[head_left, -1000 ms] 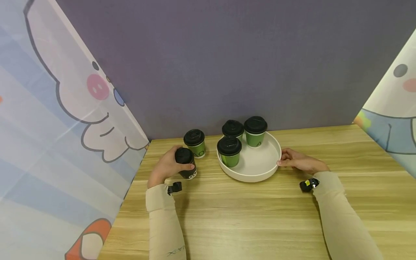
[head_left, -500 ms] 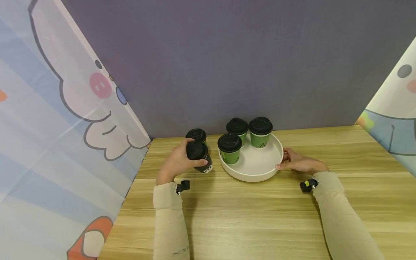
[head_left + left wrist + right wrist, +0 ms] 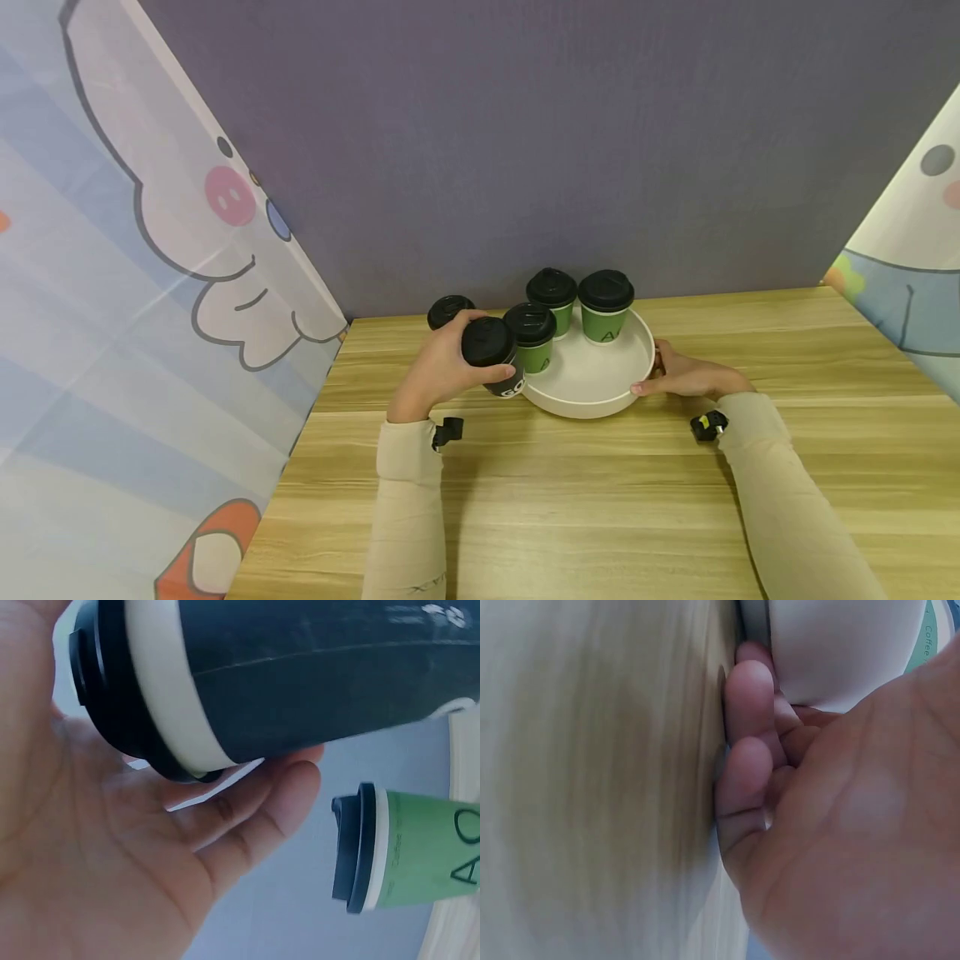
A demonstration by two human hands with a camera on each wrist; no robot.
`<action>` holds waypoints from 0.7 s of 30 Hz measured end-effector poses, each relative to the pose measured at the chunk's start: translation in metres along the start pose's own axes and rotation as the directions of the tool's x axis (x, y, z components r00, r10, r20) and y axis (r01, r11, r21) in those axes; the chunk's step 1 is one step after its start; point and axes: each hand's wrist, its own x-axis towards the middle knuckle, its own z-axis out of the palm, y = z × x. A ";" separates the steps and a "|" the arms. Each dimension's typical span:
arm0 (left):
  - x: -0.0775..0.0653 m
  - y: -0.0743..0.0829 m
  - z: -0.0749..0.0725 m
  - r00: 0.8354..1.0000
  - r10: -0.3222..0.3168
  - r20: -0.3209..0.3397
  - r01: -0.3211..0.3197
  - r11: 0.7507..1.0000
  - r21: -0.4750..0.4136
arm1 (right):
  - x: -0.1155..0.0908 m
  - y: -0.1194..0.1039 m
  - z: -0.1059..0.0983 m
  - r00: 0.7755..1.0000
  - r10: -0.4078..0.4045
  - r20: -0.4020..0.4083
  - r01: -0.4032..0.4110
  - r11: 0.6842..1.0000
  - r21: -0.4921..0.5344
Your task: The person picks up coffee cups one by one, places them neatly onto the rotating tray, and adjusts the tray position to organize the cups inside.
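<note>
The left hand (image 3: 435,375) grips the black cup (image 3: 489,343) about its lid end, thumb on the near side and fingers on the far side. The cup is at the tray's left edge, tilted a little, and hides part of the rim; whether its base is over the rim or touches it, I cannot tell. The right hand (image 3: 693,377) holds the tray (image 3: 585,410) by its right edge, thumb on the rim and fingers curled against the outer wall, low by the table (image 3: 570,500).

Three green cups stand upright in the tray: the left cup (image 3: 531,325), the far cup (image 3: 552,289) and the right cup (image 3: 606,296). The lone cup (image 3: 447,310), also green, stands on the table beyond the left hand.

The step in hand looks like bringing the black cup into the tray while the right hand steadies it. The next move seems to call for lifting the base over the rim and passing on the near side of the left cup, which is close enough to be knocked. Bare tray floor shows on the near and right side, the easiest landing. The wall (image 3: 525,150) limits room at the far side; wood lies open toward the near side.
</note>
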 end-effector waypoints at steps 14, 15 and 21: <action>0.004 0.017 0.016 0.995 0.084 -0.048 -0.085 0.996 -0.019 | -0.002 0.011 -0.006 0.997 -0.001 -0.081 0.013 0.988 0.151; 0.004 0.018 0.017 0.995 0.088 -0.045 -0.089 0.996 -0.022 | -0.002 0.012 -0.006 0.996 -0.006 -0.093 0.023 0.983 0.184; 0.004 0.025 0.022 0.994 0.104 -0.028 -0.104 0.995 0.010 | -0.002 0.014 -0.005 0.991 -0.031 -0.130 0.059 0.974 0.217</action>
